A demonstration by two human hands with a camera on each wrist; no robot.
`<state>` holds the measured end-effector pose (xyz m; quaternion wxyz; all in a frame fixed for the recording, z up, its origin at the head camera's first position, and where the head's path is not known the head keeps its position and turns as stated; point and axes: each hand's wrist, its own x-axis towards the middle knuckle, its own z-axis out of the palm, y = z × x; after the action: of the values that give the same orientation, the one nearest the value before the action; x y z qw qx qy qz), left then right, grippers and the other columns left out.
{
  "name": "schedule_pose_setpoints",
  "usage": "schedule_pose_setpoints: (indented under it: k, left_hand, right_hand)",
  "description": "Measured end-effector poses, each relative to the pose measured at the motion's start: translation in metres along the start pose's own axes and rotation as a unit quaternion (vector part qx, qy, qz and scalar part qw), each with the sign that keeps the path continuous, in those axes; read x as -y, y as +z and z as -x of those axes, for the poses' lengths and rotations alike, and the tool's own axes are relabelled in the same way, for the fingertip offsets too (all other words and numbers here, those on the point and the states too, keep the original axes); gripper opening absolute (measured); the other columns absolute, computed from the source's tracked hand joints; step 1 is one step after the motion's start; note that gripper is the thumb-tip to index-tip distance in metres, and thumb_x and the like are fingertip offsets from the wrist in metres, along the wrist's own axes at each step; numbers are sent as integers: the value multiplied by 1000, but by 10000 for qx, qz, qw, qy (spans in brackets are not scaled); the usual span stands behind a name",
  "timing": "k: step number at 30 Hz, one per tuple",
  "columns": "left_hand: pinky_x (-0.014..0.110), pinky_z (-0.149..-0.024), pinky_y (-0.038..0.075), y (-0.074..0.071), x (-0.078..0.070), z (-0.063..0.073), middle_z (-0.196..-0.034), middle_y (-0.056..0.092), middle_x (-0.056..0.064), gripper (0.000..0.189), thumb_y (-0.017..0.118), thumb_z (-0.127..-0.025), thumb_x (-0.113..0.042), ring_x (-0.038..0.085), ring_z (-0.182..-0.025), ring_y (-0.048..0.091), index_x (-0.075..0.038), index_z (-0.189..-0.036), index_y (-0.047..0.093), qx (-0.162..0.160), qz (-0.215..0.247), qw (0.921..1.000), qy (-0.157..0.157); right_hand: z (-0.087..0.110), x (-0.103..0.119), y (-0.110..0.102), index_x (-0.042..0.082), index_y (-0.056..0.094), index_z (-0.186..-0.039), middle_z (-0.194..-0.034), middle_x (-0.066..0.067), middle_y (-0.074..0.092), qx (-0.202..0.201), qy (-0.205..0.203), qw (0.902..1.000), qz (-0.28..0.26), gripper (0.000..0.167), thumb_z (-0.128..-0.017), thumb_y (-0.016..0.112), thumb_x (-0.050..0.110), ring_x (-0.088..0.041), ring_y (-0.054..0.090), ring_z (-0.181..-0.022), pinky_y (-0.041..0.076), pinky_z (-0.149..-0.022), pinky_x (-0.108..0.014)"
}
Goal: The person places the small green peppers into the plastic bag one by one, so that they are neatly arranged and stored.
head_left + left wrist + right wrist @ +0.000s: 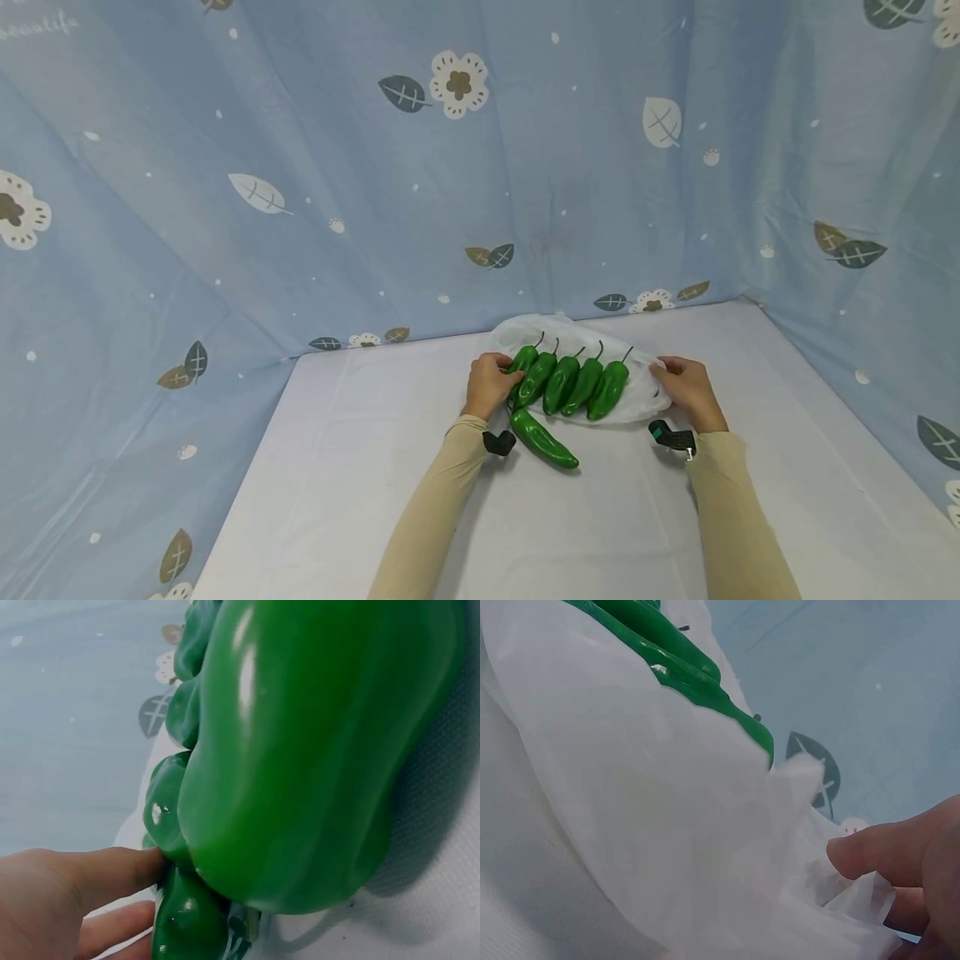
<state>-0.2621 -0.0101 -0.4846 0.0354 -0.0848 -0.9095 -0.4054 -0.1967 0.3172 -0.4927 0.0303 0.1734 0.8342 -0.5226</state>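
Note:
Several green peppers (561, 385) lie side by side on a thin white plastic bag (637, 392), their stems pointing away. At the left end of the row, my left hand (491, 385) grips the outermost pepper (187, 919), with the thumb across its near end. My right hand (686, 390) pinches the crumpled right edge of the bag, thumb over the plastic in the right wrist view. In front of the row another green pepper (543, 439) lies on the table off the bag; it fills much of the left wrist view.
A white cloth covers the table (360, 467). Behind and at both sides hangs a blue curtain (360, 208) with leaves and flowers. Black wrist devices (675, 437) sit beside both wrists, close to the tabletop.

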Motion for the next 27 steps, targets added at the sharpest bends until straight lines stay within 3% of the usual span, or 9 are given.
schedule_pose_setpoints:
  k: [16, 22, 27]
  left_hand:
    - [37, -74, 62, -17, 4, 6, -109, 78, 14, 30, 74, -96, -24, 26, -95, 75, -2, -116, 77, -74, 296, 9993, -220]
    - [35, -74, 61, -29, 3, 11, -108, 79, 13, 26, 72, -97, -22, 26, -93, 75, -2, -113, 79, -248, 296, 9992, -33]
    - [37, -77, 61, -39, 0, 18, -107, 79, 12, 25, 71, -98, -24, 27, -93, 75, -4, -112, 79, -318, 308, 9990, 117]
  right_hand:
    - [-1, -1, 0, -12, 40, -152, -153, -34, 43, -15, -54, 10000, -2, 60, -109, 45, 30, -41, 50, -133, 48, -108, -48]
    - [0, -1, -1, -11, 40, -152, -153, -34, 44, 7, -83, 10000, 0, 60, -109, 45, 31, -40, 52, -131, 50, -103, -44]
    - [-1, -2, 0, -11, 39, -153, -154, -34, 43, 8, -32, 10000, -20, 61, -109, 44, 32, -41, 51, -133, 49, -108, -48]
